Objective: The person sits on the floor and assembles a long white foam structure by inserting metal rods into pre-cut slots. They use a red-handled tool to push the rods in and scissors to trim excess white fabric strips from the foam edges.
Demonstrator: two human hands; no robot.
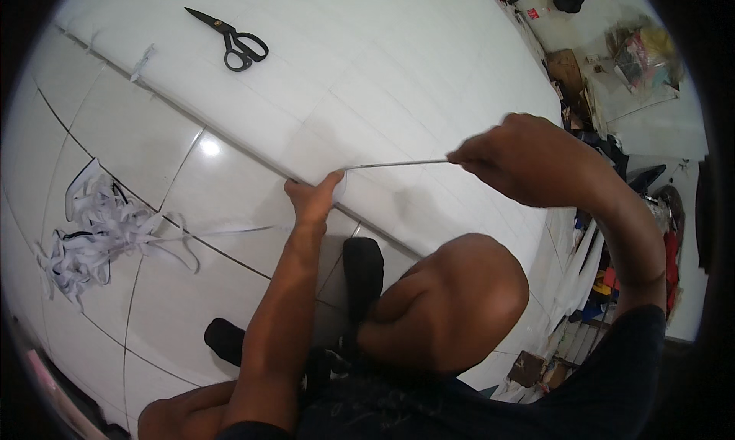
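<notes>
A thin taut strand [398, 164], greyish, runs between my two hands above a broad white padded sheet [337, 122]. My right hand [513, 161] is closed in a pinch on its right end, raised over the sheet. My left hand [312, 200] is closed at the sheet's near edge, thumb uppermost, gripping a white tape [341, 189]; part of its grip is hidden. From there the tape trails left to a tangled heap of white tape [107, 229] with dark edges. I cannot tell whether the strand is this tape seen edge-on.
Black-handled scissors [233, 40] lie on the sheet at the far left. Pale floor tiles [176, 161] border its near edge. My bent knee [475, 302] rises close to my hands. Mixed clutter [586, 302] lines the right side, with a plastic bag [647, 61] farther back.
</notes>
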